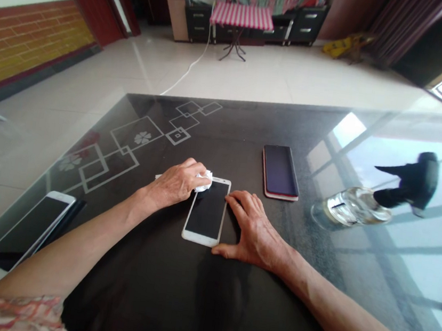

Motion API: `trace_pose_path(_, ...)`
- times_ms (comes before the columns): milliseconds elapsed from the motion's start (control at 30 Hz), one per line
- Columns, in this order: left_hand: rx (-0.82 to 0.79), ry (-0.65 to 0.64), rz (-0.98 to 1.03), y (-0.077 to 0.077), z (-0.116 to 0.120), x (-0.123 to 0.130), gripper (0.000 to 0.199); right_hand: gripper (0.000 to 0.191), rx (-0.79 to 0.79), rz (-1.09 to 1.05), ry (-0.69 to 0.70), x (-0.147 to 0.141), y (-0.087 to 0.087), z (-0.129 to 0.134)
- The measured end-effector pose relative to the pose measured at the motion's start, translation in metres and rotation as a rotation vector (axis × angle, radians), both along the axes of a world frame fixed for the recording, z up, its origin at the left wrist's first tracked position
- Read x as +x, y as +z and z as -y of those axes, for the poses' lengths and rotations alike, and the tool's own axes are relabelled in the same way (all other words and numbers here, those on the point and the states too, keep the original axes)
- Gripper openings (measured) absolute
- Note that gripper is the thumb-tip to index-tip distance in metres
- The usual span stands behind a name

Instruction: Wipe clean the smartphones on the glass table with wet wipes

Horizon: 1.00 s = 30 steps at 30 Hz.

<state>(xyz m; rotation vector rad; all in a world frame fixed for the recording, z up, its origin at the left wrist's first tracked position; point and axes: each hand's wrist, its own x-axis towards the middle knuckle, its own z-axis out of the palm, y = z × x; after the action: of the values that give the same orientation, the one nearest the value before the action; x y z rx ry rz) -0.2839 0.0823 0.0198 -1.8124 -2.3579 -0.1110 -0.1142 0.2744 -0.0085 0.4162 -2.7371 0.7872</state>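
A white-framed smartphone [208, 209] lies face up on the dark table, its screen black. My left hand [182, 182] pinches a crumpled white tissue [204, 180] against the phone's upper left part. Along the phone's right side rests my right hand [251, 228], index fingertip at the upper right edge and thumb by the lower right corner, steadying it. Something white and thin shows just left of my left hand, mostly covered by it.
A dark-screened phone with a red edge [281, 171] lies to the right on the glossy table [234, 124]. Further right, a clear spray bottle [353, 206] with a black nozzle appears. Another white phone [27, 233] lies at far left, beside my left forearm.
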Motion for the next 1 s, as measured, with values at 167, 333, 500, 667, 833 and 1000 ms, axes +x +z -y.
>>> trace_pose_path(167,0.000,0.005,0.026,0.002,0.003,0.002,0.038,0.097,0.009,-0.005,0.004,0.000,-0.001,0.000)
trace_pose_path(333,0.040,-0.062,0.060,0.000,0.031,0.011,0.042,0.098,0.011,-0.022,0.011,0.000,-0.003,-0.001)
trace_pose_path(500,0.100,-0.053,0.034,-0.007,0.023,-0.003,0.042,0.098,0.023,-0.014,0.010,0.000,-0.003,-0.001)
trace_pose_path(667,0.080,-0.023,0.018,-0.004,0.020,0.000,0.041,0.095,0.022,-0.012,0.012,0.001,-0.002,-0.001)
trace_pose_path(833,0.042,-0.076,0.005,0.004,0.035,0.020,0.040,0.096,0.018,-0.017,0.012,0.001,-0.003,-0.001)
trace_pose_path(1000,0.029,-0.044,-0.037,0.003,0.019,0.006,0.042,0.096,0.024,-0.018,0.007,0.001,-0.003,-0.001)
